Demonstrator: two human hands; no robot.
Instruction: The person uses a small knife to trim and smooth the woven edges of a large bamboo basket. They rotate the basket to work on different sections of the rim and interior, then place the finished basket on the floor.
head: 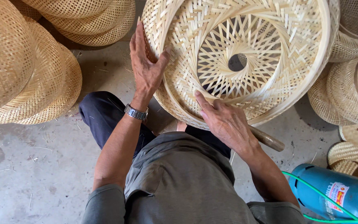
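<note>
A large round woven bamboo basket [270,62] rests tilted against my knees, its open inside facing me, with a spiral weave around a small centre hole. My left hand [146,68] lies flat with spread fingers against the basket's left rim; a metal watch [136,112] is on that wrist. My right hand [224,120] presses on the lower inner rim, forefinger stretched along a bamboo strip. A wooden tool handle [268,140] sticks out from under that hand; whether the hand grips it is hidden.
Stacks of domed woven bamboo baskets [25,70] stand at the left and top. More woven pieces [351,91] and small round lids [351,155] lie at the right. A blue gas cylinder [336,193] with a green hose [324,197] lies at lower right on the concrete floor [34,166].
</note>
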